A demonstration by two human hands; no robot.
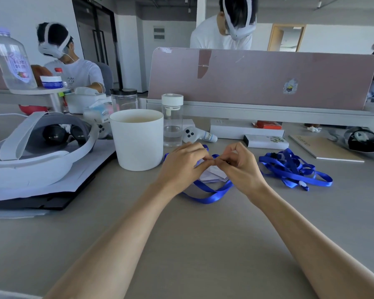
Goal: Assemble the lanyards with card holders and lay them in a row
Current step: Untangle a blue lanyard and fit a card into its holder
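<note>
- Two bare forearms (pixel 121 244) reach from the near edge across the grey table (pixel 203 244), converging at its middle.
- Far left, a white headset (pixel 37 152) rests on papers. A white cup (pixel 138 141) stands just right of it, near the left hand but apart from it.
- The left hand (pixel 181 162) has its fingers curled, with thumb and forefinger pinched. It seems to grip the top edge of the clear holder (pixel 214 175), which lies just under and between both hands.
- A blue lanyard (pixel 209 196) loops on the table below the hands, and its upper end runs up into the pinch.
- The right hand (pixel 240 167) is curled the same way, fingertips touching the left's. It appears to pinch the lanyard's clip end, though the clip itself is mostly hidden.
- Right of the hands, well apart, a tangled pile (pixel 294 169) of blue lanyards waits untouched.
- Progress, as I judge it: early. This looks like the first clip going on. No finished set lies in a row anywhere in view, so the pile and the laying-out remain.
</note>
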